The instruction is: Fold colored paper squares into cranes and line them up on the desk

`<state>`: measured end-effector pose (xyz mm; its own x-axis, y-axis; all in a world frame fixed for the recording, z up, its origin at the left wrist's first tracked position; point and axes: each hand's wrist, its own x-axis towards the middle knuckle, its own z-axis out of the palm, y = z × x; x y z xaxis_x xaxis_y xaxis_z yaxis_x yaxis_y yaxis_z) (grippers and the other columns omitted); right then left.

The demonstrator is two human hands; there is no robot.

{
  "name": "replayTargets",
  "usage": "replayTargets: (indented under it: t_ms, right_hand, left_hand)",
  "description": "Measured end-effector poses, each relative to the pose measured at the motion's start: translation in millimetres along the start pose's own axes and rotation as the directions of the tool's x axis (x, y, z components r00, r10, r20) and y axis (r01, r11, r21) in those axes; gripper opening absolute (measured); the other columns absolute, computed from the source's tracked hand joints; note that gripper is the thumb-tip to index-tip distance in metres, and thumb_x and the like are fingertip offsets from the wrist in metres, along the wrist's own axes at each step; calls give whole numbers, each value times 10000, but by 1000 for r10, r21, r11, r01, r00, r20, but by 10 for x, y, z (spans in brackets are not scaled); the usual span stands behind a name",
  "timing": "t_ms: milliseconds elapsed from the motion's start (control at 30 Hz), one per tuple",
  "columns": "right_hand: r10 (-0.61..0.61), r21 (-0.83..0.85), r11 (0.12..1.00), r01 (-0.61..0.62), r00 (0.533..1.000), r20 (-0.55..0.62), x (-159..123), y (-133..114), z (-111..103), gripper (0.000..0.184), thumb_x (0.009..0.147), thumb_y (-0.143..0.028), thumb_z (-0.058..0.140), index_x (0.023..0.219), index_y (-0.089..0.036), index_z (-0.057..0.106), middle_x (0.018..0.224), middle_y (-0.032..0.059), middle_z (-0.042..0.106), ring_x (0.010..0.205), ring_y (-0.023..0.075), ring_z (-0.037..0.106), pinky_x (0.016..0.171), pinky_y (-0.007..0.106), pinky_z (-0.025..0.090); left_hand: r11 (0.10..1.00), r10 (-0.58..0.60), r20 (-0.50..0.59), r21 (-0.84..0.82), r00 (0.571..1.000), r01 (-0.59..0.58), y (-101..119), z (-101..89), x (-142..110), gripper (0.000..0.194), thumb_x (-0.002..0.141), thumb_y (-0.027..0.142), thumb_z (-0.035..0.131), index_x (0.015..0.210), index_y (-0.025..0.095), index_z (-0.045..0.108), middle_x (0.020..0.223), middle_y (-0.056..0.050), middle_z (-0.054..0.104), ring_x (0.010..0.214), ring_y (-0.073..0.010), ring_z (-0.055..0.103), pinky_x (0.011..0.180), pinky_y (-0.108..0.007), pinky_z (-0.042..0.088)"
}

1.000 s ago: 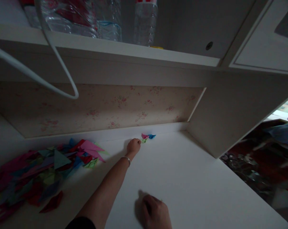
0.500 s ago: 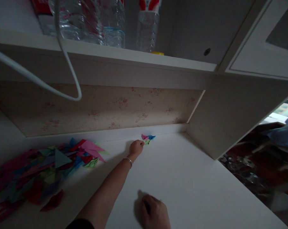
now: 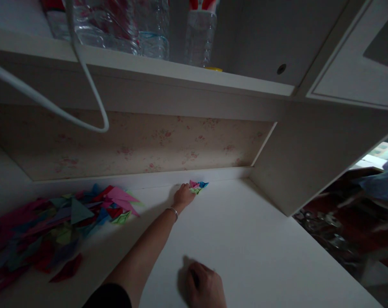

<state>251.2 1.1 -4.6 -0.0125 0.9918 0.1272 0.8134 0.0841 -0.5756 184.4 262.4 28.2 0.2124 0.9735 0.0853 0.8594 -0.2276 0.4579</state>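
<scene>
My left hand [image 3: 183, 195], a bracelet on its wrist, reaches to the back of the white desktop. Its fingers are closed at a small cluster of folded paper pieces [image 3: 198, 187] in pink, green and blue; the fingertips are partly hidden. Nearer to me, my right hand [image 3: 207, 285] rests on the desktop with curled fingers, and nothing shows in it. A large heap of folded coloured paper [image 3: 81, 211] lies at the left, against the back edge. One dark red folded piece [image 3: 66, 268] sits at the heap's front.
Above the desk runs a white shelf [image 3: 149, 70] with several clear plastic bottles [image 3: 200, 36]. A white cable [image 3: 97, 105] hangs in front of it at the left. On the right, a cabinet side panel [image 3: 309, 149] bounds the desktop [image 3: 245, 239].
My left hand has turned slightly, its fingers now closer against the small paper cluster. My right hand stays curled in nearly the same place. The view has shifted a little.
</scene>
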Motion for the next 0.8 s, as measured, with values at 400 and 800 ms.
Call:
replayTargets:
  t_ms: [400,800]
  right_hand:
    - [-18,5,1000,18,999,-27,2,31,46,186,838,-262,460,766,-226,628,722,13,690,645,146,647,575,194,374]
    - [-13,-1,1000,13,1000,-13,5,-43,-35,202,845,-251,451,742,-225,623,712,9,690,634,140,643,564,193,363]
  left_hand:
    - [916,386,115,67,915,-395,195,-35,354,405,805,328,612,1207,302,576,1338,-37,529,1275,-242,399,1085,-360,256]
    - [911,371,135,136,919,-388,67,-96,283,510,850,287,548,1344,342,439,1197,-53,614,1147,-247,514,1004,-357,334]
